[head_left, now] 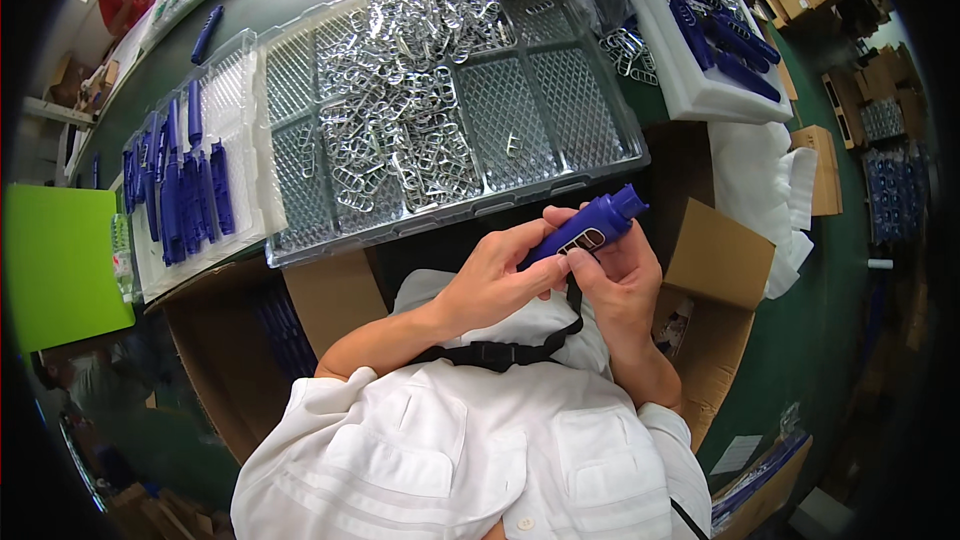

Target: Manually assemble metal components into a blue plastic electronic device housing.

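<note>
Your L hand [497,268] & R hand [624,277] clamp the blue tube [598,217] betw. them; prob. light, stiff, slick: grip sides.

Left hand [500,265] and right hand [622,285] both grip a blue casing [606,217], tilted, capped end up-right; right thumb at its metal frame [583,241]. Beyond: clear tray [508,120], metal clips [400,90] heaped mid-tray. Left: white tray [248,140], blue parts [185,195] on it. Upper right: foam box [668,65], blue parts plus clips inside. Cartons [722,250] below. Green board [62,270] far left.
</note>
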{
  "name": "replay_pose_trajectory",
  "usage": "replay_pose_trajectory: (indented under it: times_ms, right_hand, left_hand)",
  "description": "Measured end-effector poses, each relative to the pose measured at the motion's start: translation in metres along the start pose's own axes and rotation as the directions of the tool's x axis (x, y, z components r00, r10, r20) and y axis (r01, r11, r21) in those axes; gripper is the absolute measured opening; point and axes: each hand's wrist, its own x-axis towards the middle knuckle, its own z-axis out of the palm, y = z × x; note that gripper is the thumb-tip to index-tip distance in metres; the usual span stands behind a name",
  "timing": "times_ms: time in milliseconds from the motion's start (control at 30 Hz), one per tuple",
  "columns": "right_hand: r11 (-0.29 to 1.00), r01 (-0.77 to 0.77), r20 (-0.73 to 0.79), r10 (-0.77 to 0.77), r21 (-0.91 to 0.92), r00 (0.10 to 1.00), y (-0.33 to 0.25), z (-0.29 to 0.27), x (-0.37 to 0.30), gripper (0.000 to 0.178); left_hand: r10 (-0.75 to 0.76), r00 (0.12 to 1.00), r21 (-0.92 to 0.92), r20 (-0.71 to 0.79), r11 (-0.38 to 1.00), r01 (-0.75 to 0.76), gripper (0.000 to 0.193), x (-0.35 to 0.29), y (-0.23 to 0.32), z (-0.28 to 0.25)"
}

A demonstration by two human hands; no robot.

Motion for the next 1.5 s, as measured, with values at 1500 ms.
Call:
replay_pose_trajectory:
  times_ms: [1500]
  right_hand:
    - [0.934,0.336,0.258,-0.297,-0.121,0.919,0.002,0.075,0.031,0.032]
  left_hand:
    - [0.365,0.837,0.045,-0.407,0.924,-0.381,0.034,-0.036,0.008,0.003]
